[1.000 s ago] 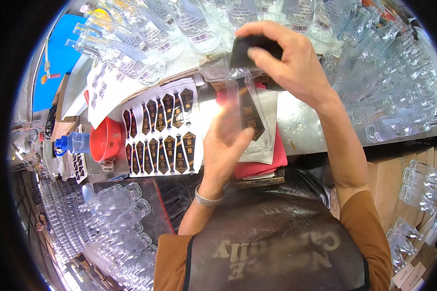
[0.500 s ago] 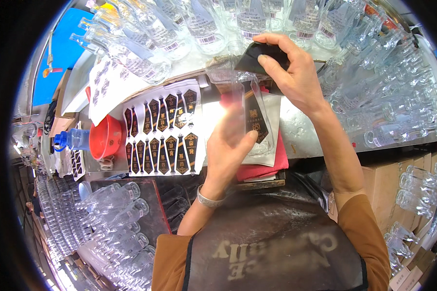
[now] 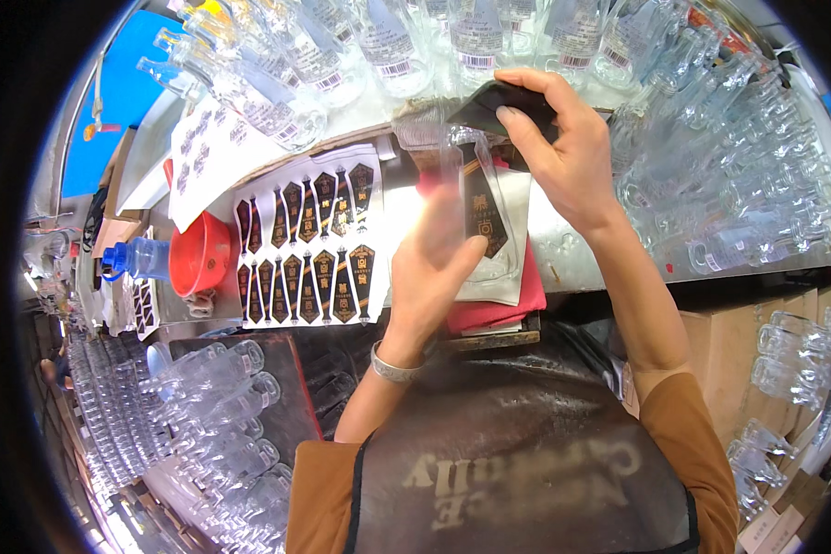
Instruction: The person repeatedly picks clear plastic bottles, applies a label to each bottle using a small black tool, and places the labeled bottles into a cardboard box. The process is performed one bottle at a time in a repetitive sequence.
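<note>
A clear glass bottle (image 3: 487, 286) lies on a cloth-covered rest, its neck pointing away from me. On its upper side is a black, tie-shaped label (image 3: 486, 210) with gold marks. My left hand (image 3: 429, 277) is closed on the bottle's left side, its thumb over the glass by the label; glare blurs the fingers. Pinched in my right hand (image 3: 571, 152) is a flat black scraper (image 3: 494, 109), held above the bottle's neck. Left of the bottle lies a white sheet (image 3: 379, 277) of similar black labels.
Labelled glass bottles (image 3: 475, 42) stand along the far side, and more bottles (image 3: 729, 175) crowd the right. A red bowl (image 3: 201, 258) and a blue-capped plastic bottle (image 3: 143, 259) are at left. Red cloth (image 3: 526, 297) lies under the rest; cardboard boxes (image 3: 720, 346) stand lower right.
The scraper has tilted slightly and shifted a little to the right with my right hand. My left hand stays at the bottle with almost no movement.
</note>
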### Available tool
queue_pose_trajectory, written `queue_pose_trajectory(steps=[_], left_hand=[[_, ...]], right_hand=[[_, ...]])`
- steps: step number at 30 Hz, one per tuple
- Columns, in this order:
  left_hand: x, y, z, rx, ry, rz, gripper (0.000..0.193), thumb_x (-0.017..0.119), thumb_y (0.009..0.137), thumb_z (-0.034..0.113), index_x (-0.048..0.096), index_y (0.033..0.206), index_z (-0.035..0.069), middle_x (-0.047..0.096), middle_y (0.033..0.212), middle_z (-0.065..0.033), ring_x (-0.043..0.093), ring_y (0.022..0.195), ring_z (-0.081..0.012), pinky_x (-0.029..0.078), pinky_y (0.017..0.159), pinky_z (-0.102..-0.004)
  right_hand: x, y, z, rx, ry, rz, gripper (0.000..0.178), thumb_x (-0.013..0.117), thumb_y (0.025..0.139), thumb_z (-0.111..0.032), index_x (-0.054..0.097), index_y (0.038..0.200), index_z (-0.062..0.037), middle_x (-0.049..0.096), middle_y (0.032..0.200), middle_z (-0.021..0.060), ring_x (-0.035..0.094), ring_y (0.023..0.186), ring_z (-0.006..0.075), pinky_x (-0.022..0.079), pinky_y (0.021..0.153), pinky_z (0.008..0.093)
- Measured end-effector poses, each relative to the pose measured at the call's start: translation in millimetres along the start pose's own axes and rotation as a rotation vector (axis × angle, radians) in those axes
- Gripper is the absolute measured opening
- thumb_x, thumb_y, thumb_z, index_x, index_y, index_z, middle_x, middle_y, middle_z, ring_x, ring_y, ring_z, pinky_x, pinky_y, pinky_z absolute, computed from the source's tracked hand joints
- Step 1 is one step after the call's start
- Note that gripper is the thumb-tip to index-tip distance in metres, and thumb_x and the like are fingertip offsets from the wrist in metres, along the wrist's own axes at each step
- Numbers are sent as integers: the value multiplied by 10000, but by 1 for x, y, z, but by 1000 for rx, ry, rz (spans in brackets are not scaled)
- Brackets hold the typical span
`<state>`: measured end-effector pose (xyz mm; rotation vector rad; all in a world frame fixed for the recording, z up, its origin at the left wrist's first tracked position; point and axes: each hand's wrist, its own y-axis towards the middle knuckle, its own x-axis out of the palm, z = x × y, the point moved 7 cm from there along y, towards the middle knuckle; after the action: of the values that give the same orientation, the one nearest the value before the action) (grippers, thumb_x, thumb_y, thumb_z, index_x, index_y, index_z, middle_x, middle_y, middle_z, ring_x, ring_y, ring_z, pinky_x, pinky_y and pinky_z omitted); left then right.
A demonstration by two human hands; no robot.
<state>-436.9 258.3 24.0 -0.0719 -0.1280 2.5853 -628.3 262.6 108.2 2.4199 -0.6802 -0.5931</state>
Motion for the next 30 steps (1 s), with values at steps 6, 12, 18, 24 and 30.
queue_pose_trajectory(steps=[6,12,18,24,30], left_hand=[[-7,-23,13,356,425,-15,990,894,686,196,368,1499,-13,561,1317,-209,548,1232,-339,447,1029,-430],[-2,-25,7,383,432,1,1008,867,690,141,330,1538,47,563,1317,-218,558,1190,-380,452,1012,-450],[-5,-23,2,402,318,-29,976,874,703,158,352,1513,4,548,1351,-221,564,1215,-367,449,1032,-442],[-1,-23,6,360,341,-86,1091,871,700,101,212,1563,-5,471,1470,-222,520,1309,-307,442,1066,-403],[-4,-21,-4,381,343,-127,1143,858,700,69,138,1583,-21,432,1521,-231,507,1333,-299,433,1075,-390]], right_hand=[[14,-50,-61,-367,-162,-309,260,681,759,27,680,1006,-53,692,980,79,657,873,252,548,743,369],[12,-59,-93,-426,-179,-331,269,683,697,-10,662,962,-48,659,881,63,624,801,256,533,703,365],[33,-85,-89,-132,-29,-640,310,716,730,12,707,1024,-84,683,905,98,645,811,285,539,740,390],[6,8,-27,-152,-238,-188,229,688,831,-22,695,1060,-27,701,986,119,668,850,251,536,761,335],[19,-59,-66,-189,-63,-527,220,692,732,-10,678,937,-91,665,876,91,641,865,289,539,779,383]])
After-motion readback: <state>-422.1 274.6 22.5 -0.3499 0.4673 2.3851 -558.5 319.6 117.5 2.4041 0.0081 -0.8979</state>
